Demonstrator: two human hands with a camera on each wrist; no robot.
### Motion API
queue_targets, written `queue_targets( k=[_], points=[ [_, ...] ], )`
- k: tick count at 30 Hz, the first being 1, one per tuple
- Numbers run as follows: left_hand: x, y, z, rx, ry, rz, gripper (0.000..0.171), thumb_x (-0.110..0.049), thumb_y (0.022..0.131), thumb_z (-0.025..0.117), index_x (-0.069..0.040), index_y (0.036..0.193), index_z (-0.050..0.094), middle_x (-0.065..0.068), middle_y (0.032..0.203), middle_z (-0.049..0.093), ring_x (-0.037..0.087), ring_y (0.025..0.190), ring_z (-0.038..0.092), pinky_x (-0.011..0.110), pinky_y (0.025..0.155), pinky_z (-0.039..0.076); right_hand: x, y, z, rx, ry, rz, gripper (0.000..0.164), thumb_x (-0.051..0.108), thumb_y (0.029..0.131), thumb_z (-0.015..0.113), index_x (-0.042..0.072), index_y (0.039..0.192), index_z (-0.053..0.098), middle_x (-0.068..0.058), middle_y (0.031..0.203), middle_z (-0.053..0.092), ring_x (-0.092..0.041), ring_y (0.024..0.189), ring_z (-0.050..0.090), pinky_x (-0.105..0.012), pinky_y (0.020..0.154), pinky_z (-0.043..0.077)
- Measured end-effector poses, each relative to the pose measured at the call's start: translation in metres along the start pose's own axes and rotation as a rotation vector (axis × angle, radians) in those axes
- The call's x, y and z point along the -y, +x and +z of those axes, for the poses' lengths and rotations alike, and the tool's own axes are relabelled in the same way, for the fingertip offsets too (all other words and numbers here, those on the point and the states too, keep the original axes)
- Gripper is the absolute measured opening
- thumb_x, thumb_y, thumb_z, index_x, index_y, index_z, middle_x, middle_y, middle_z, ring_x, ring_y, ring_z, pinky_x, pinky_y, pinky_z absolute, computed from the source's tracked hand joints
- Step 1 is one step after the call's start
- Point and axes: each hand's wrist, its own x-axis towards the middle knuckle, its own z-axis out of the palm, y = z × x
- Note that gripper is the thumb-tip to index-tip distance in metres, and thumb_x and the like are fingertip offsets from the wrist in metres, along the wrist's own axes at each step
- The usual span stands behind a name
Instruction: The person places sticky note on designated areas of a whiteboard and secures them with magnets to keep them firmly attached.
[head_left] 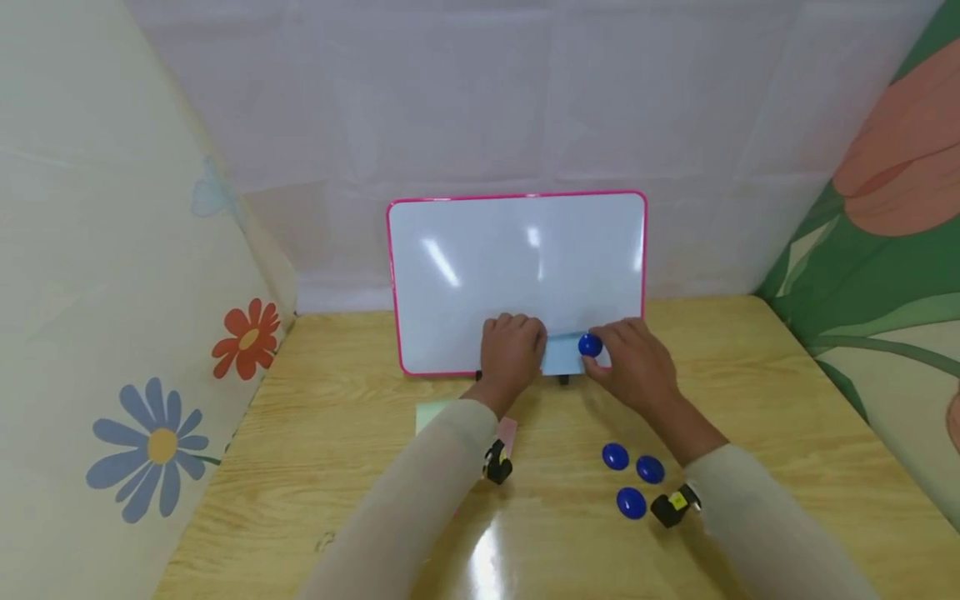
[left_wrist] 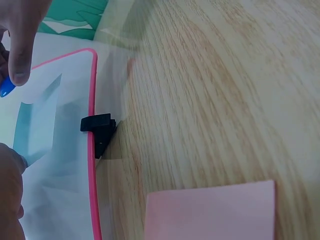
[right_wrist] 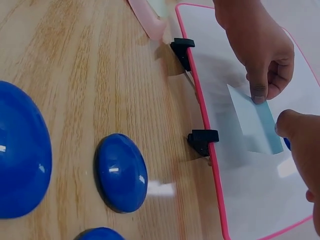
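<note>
A whiteboard (head_left: 480,283) with a pink frame stands tilted at the back of the table. Against its lower part is a light blue paper note (head_left: 559,358). My left hand (head_left: 513,352) pinches one side of this note between thumb and curled fingers, as the right wrist view shows. At the note's other side, my right hand (head_left: 639,365) holds a round blue magnet (head_left: 590,345) by its edge, right over the paper. In the left wrist view, the note (left_wrist: 37,132) lies between both hands, its surface slightly bent.
Three more blue magnets (head_left: 632,503) lie on the wooden table (head_left: 360,467) near my right wrist. A pink note (left_wrist: 212,215) and a green note (head_left: 429,413) rest partly under my left forearm. Black feet (right_wrist: 202,136) grip the board's lower edge.
</note>
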Motion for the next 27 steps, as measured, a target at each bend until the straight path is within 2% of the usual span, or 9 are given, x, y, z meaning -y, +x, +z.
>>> queue_targets(
  k=[9, 20, 27],
  points=[
    [-0.003, 0.006, 0.008, -0.013, 0.015, -0.006, 0.013, -0.034, 0.102, 0.064, -0.024, 0.104, 0.072, -0.010, 0.096, 0.067, 0.014, 0.092, 0.055, 0.036, 0.089, 0.040, -0.002, 0.005, 0.008, -0.001, -0.040, -0.015, 0.052, 0.038, 0.089, 0.078, 0.004, 0.127, 0.065, -0.014, 0.119, 0.066, -0.033, 0.117, 0.055, -0.047, 0.095, 0.050],
    [-0.009, 0.011, 0.008, -0.034, 0.042, 0.004, 0.011, -0.034, 0.100, 0.066, -0.025, 0.103, 0.072, -0.011, 0.096, 0.068, 0.013, 0.091, 0.054, 0.036, 0.087, 0.039, -0.002, 0.010, 0.013, 0.001, -0.069, -0.027, 0.053, 0.039, 0.090, 0.077, 0.004, 0.128, 0.065, -0.013, 0.121, 0.066, -0.032, 0.117, 0.055, -0.045, 0.096, 0.049],
    [-0.007, 0.013, 0.011, -0.051, 0.058, 0.015, 0.011, -0.033, 0.101, 0.065, -0.025, 0.101, 0.073, -0.011, 0.095, 0.068, 0.015, 0.093, 0.055, 0.037, 0.087, 0.039, -0.001, 0.011, 0.015, -0.020, -0.063, -0.031, 0.050, 0.037, 0.090, 0.078, 0.004, 0.125, 0.066, -0.013, 0.119, 0.067, -0.033, 0.116, 0.055, -0.045, 0.092, 0.052]
  ],
)
